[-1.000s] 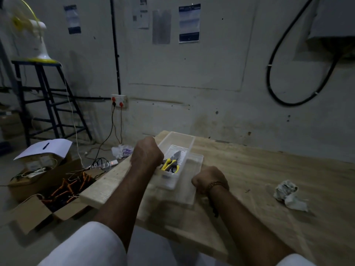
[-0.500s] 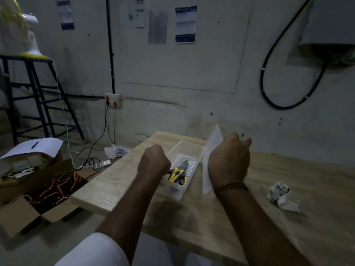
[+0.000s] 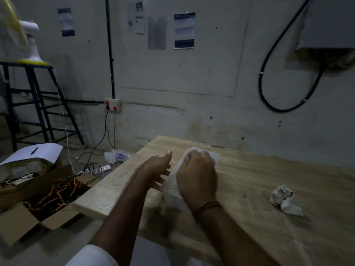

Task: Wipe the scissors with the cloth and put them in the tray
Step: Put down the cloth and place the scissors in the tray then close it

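Note:
The clear plastic tray [image 3: 171, 201] stands near the wooden table's left corner. A translucent lid [image 3: 213, 157] lies flat over the tray, and my right hand [image 3: 196, 177] rests on top of it with fingers curled. My left hand [image 3: 156, 170] is open beside the tray's left wall, thumb up, fingers against the side. The scissors are hidden beneath the lid and my right hand. The crumpled white cloth [image 3: 284, 199] lies on the table far to the right, apart from both hands.
The wooden table [image 3: 269, 175] ends at an edge just left of the tray. On the floor to the left stand an open cardboard box [image 3: 48, 196] of orange-handled tools, cables and a dark stool [image 3: 38, 104] with a fan. A wall is behind.
My right hand has brought the lid down from upright onto the tray, covering the scissors. My left hand has opened and shifted to the tray's left side.

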Demonstrator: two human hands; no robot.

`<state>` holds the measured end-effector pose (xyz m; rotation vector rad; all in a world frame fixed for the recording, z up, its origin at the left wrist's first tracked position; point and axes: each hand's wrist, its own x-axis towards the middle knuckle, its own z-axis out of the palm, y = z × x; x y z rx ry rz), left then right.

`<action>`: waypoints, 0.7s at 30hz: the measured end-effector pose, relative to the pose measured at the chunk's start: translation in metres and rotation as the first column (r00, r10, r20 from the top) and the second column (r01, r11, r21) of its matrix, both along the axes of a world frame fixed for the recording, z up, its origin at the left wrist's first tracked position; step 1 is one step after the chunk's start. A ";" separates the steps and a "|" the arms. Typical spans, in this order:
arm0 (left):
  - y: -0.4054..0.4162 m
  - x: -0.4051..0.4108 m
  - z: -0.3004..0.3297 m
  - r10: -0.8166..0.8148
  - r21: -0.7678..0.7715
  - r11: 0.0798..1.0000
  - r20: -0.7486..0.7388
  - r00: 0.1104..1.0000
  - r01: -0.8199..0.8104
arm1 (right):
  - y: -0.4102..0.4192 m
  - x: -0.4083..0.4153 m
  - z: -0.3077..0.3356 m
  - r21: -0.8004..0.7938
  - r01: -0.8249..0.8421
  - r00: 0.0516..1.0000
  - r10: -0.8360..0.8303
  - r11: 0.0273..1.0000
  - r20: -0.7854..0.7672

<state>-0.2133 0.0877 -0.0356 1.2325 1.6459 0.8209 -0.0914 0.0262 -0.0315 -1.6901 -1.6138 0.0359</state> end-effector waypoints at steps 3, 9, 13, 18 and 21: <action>0.002 0.009 0.003 -0.086 0.024 0.996 -0.126 0.988 0.090 | 0.016 0.028 -0.007 -0.328 0.236 0.968 -0.250 0.915 -0.002; 0.018 0.024 -0.001 -0.115 0.084 0.981 -0.486 0.867 0.177 | 0.027 0.025 -0.015 -0.325 0.056 0.934 -0.164 0.944 -0.316; 0.027 0.033 -0.011 -0.042 0.137 0.979 -0.592 0.805 0.152 | 0.031 0.023 -0.016 -0.348 0.060 0.928 -0.181 0.936 -0.325; 0.030 0.047 -0.023 -0.058 0.131 0.975 -0.622 0.781 0.177 | 0.043 0.021 -0.022 -0.405 0.023 0.949 -0.148 0.914 -0.279; 0.028 0.053 -0.027 -0.129 0.068 0.974 -0.620 0.774 0.217 | 0.042 0.022 -0.027 -0.432 -0.017 0.965 -0.098 0.902 -0.243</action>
